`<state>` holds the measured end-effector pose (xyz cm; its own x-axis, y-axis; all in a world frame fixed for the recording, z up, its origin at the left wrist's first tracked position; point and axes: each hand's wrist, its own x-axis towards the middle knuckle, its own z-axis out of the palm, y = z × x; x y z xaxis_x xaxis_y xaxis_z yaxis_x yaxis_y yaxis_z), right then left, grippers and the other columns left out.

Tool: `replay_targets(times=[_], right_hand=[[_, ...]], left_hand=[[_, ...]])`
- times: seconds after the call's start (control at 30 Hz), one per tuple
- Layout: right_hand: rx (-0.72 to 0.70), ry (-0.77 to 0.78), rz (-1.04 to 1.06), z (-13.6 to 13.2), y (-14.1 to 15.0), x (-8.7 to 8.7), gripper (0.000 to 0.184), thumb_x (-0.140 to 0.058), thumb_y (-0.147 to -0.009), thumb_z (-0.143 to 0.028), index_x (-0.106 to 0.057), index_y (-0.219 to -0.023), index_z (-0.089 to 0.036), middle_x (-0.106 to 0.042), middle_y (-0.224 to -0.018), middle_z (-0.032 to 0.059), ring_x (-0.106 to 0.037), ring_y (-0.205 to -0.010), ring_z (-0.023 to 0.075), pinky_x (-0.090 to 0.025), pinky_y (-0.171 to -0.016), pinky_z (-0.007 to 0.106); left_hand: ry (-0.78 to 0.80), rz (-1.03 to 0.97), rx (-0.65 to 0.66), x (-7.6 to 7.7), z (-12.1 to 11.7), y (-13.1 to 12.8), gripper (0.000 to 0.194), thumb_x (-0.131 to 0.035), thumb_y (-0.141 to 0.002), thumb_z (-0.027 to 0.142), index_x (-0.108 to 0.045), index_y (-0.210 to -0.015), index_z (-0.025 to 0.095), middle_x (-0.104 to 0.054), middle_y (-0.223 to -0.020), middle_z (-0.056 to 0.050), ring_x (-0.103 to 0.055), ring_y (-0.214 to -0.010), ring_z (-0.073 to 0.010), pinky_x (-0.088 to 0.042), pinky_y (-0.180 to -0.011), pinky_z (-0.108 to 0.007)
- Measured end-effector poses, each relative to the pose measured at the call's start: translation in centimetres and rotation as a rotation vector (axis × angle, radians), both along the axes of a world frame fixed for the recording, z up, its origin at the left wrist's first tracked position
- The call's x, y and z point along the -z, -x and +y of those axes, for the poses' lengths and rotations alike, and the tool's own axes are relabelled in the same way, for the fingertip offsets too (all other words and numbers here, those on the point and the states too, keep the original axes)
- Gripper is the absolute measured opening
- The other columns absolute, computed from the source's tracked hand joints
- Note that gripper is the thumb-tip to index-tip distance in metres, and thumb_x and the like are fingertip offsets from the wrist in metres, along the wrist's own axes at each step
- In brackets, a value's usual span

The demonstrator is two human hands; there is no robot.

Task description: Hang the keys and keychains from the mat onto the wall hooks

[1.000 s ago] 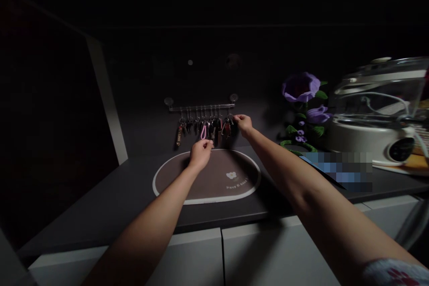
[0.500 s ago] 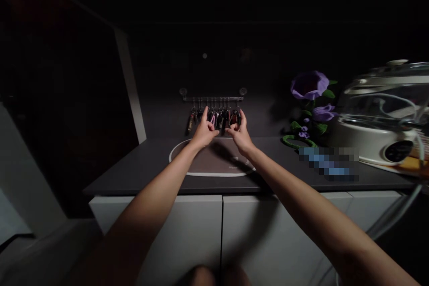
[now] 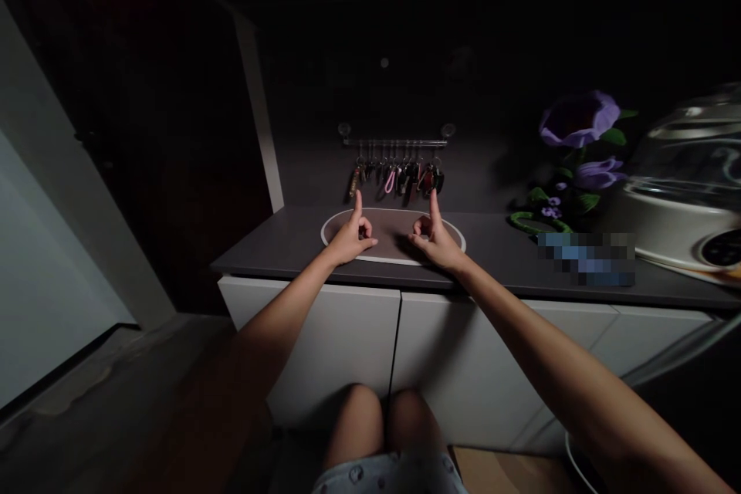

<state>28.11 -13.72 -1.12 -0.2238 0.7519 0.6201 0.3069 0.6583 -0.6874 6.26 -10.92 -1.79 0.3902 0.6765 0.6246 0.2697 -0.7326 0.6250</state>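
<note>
My left hand (image 3: 351, 238) is held over the front left part of an oval brown mat (image 3: 389, 225) with a white rim. Its index finger points up, the thumb reaches inward and the other fingers curl; it holds nothing. Mirroring it, my right hand (image 3: 435, 238) is over the mat's right part, index finger raised and thumb pointing inward, also without anything in it. Behind the fingertips, a clear hook rail (image 3: 397, 143) on the wall carries several keys and key rings, among them a pink loop (image 3: 390, 181). Neither hand appears to touch them.
Purple flowers (image 3: 580, 120) with green leaves stand at the right of the dark countertop (image 3: 272, 241). Beyond them is a white appliance (image 3: 675, 224) with a clear lid. A blurred-out blue patch lies before the flowers. White cabinet doors (image 3: 329, 340) are below.
The view has tilted down and shifted left, bringing the knees into sight. Both hands have come lower and nearer, away from the keys, and stand farther apart.
</note>
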Motion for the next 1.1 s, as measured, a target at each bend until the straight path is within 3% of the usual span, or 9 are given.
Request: replay_targets(times=[0.27,0.47,0.53,0.63,0.7,0.8,0.93,1.0,1.1], right_hand=[[0.009,-0.039,-0.025,0.1,0.0,0.2,0.099,-0.058,-0.071,-0.023,0.012,-0.141,-0.022,-0.051,-0.073,-0.0023,-0.045,-0.061,0.0096,-0.043,-0.062,0.023],[0.012,0.070,0.007,0.2,0.0,0.2,0.091,-0.059,-0.072,-0.029,-0.001,-0.142,-0.026,-0.052,-0.073,-0.0025,-0.050,-0.064,0.0104,-0.045,-0.065,0.025],[0.055,0.137,0.008,1.1,-0.4,-0.2,0.082,-0.061,-0.071,-0.034,-0.018,-0.141,-0.027,-0.057,-0.081,-0.0002,-0.053,-0.070,0.0119,-0.047,-0.070,0.028],[0.266,0.145,0.058,3.8,-1.7,-1.9,0.071,-0.066,-0.066,-0.043,-0.041,-0.129,-0.022,-0.059,-0.099,0.0062,-0.056,-0.087,0.0170,-0.046,-0.082,0.034],[0.444,0.085,0.129,6.5,-3.0,-3.4,0.073,-0.068,-0.062,-0.048,-0.046,-0.124,-0.017,-0.055,-0.113,0.0112,-0.053,-0.102,0.0218,-0.041,-0.091,0.038],[0.633,0.096,0.197,10.8,-5.1,-5.4,0.091,-0.073,-0.051,-0.051,-0.040,-0.127,-0.013,-0.045,-0.128,0.0177,-0.044,-0.117,0.0272,-0.036,-0.098,0.039],[0.640,0.222,0.342,15.2,-6.6,-6.0,0.095,-0.073,-0.051,-0.053,-0.035,-0.128,-0.015,-0.048,-0.125,0.0178,-0.052,-0.107,0.0245,-0.046,-0.086,0.034],[0.565,0.268,0.412,16.4,-6.6,-5.7,0.084,-0.072,-0.053,-0.053,-0.040,-0.122,-0.017,-0.056,-0.113,0.0146,-0.058,-0.092,0.0210,-0.050,-0.072,0.030],[0.397,0.322,0.500,17.3,-5.9,-5.3,0.064,-0.071,-0.057,-0.052,-0.051,-0.107,-0.018,-0.064,-0.095,0.0089,-0.060,-0.073,0.0157,-0.049,-0.058,0.025]], left_hand=[[0.091,-0.023,-0.010,0.2,-0.1,0.0,0.105,-0.062,-0.064,0.017,0.011,-0.140,0.021,-0.051,-0.068,0.008,-0.047,-0.061,-0.0069,-0.039,-0.069,-0.020],[0.337,-0.191,0.044,0.0,1.2,0.0,0.112,-0.069,-0.062,0.025,0.010,-0.140,0.024,-0.056,-0.074,0.005,-0.050,-0.062,-0.0069,-0.041,-0.068,-0.022],[0.385,-0.244,-0.033,-0.8,2.8,0.3,0.106,-0.071,-0.061,0.031,-0.002,-0.142,0.021,-0.059,-0.086,-0.001,-0.053,-0.072,-0.0093,-0.042,-0.072,-0.024],[0.359,-0.285,-0.252,-2.7,6.2,1.1,0.097,-0.074,-0.057,0.039,-0.025,-0.138,0.016,-0.055,-0.113,-0.011,-0.053,-0.098,-0.0172,-0.041,-0.084,-0.028],[0.298,-0.281,-0.352,-3.9,9.0,1.5,0.093,-0.077,-0.052,0.041,-0.037,-0.132,0.015,-0.046,-0.126,-0.015,-0.047,-0.113,-0.0227,-0.037,-0.092,-0.031],[0.284,-0.310,-0.410,-5.1,13.0,1.3,0.087,-0.079,-0.048,0.041,-0.046,-0.123,0.013,-0.041,-0.133,-0.018,-0.041,-0.121,-0.0261,-0.034,-0.097,-0.034],[0.349,-0.436,-0.295,-5.6,16.8,-0.5,0.065,-0.078,-0.051,0.037,-0.055,-0.107,0.013,-0.055,-0.118,-0.015,-0.053,-0.106,-0.0213,-0.040,-0.088,-0.031],[0.385,-0.505,-0.187,-5.7,17.8,-1.8,0.050,-0.077,-0.052,0.037,-0.059,-0.093,0.014,-0.063,-0.098,-0.010,-0.059,-0.088,-0.0170,-0.044,-0.078,-0.028],[0.502,-0.630,-0.024,-6.0,18.6,-3.4,0.037,-0.077,-0.051,0.037,-0.058,-0.074,0.014,-0.062,-0.072,-0.003,-0.057,-0.066,-0.0119,-0.044,-0.068,-0.026]])
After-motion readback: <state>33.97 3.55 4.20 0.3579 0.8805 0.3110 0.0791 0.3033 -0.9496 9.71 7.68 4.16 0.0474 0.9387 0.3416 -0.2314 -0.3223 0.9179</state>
